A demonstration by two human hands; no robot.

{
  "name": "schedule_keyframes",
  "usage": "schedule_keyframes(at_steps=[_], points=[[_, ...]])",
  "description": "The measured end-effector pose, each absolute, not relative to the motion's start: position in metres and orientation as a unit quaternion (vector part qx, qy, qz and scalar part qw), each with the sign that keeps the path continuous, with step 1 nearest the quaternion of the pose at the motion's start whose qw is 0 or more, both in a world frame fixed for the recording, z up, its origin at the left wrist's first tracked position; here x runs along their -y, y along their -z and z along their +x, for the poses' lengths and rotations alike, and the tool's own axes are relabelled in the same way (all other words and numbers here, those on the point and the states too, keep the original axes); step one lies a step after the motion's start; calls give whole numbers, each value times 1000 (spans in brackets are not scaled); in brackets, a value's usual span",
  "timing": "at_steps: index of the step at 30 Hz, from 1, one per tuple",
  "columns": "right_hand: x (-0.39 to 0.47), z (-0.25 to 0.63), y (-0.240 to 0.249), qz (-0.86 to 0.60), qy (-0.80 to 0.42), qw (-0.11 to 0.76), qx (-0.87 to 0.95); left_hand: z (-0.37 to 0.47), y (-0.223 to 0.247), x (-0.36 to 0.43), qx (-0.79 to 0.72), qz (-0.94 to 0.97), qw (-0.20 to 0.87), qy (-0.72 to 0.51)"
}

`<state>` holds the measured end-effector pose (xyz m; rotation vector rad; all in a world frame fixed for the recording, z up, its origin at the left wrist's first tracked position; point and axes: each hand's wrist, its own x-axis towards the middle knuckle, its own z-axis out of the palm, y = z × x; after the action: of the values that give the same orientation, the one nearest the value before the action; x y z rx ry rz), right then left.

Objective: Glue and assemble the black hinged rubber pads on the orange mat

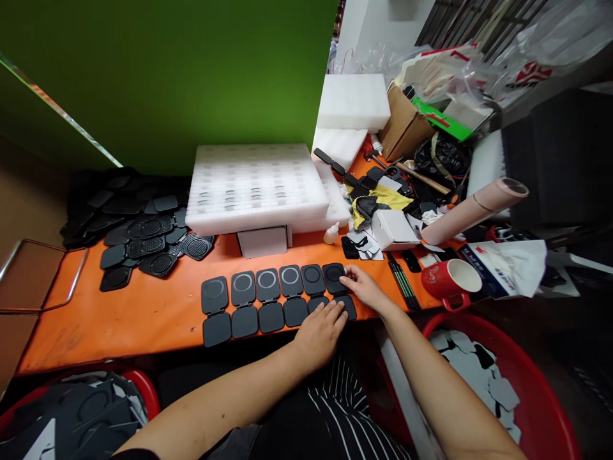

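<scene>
Several dark folding pads, each two hinged squares laid open, form a row on the orange table. Circular rings mark the upper squares, such as the one on the leftmost pad. My left hand rests palm down with fingers spread over the lower squares near the row's right end. At the right edge of the rightmost pad, my right hand has thumb and fingertips together on the upper square's side.
Behind the row stand white foam blocks. Dark pads are heaped left. A small bottle, pens, red mug and pink tumbler lie rightward. Red tubs sit below the table's front edge.
</scene>
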<state>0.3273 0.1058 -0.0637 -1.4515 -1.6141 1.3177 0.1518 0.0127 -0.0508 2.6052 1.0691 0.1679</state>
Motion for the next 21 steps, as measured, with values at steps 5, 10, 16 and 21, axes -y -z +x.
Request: schedule_keyframes(at_steps=[5, 10, 16, 21], points=[[-104, 327, 65, -560, -483, 293, 606, 152, 51, -13, -375, 911, 159, -61], [-104, 326, 65, -575, -471, 280, 608, 152, 50, -13, -372, 913, 158, -55], [-102, 323, 64, -594, -437, 263, 622, 152, 48, -14, -372, 913, 160, -56], [-101, 321, 60, -607, -411, 247, 634, 152, 49, -14, -370, 914, 158, -53]])
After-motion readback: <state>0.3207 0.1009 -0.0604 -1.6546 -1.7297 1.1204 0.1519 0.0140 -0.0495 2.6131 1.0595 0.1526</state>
